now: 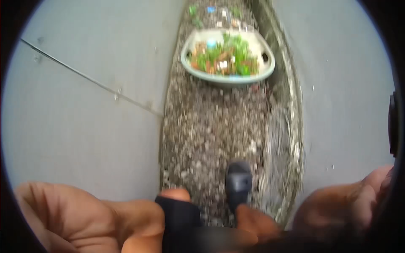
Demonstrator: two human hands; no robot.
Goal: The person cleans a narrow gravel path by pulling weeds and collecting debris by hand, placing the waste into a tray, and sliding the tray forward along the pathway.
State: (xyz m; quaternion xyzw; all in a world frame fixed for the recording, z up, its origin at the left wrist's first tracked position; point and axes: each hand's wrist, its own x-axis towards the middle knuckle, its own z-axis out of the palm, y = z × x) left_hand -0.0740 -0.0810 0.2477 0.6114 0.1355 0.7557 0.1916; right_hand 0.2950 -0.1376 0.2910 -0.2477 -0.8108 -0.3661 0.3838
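My left hand (63, 215) is at the lower left with its creased palm facing up; the frame's lower edge cuts off its fingers. At the lower right my right hand (365, 202) is blurred, its fingers curled in. Right above it a dark object (393, 124) shows at the frame's edge, too cropped to name. Well ahead of both hands sits a pale green-rimmed tub (230, 79). Green leaves (242, 55), brown bits and small white and blue scraps fill it.
My feet, in dark sandals (239, 179), stand on a narrow pebbly strip (211, 126). A raised, rough edge (291, 84) runs along its right side. Smooth grey surface (84, 135) lies on both sides, crossed at left by a thin dark line (84, 76). Scraps litter the strip beyond the tub.
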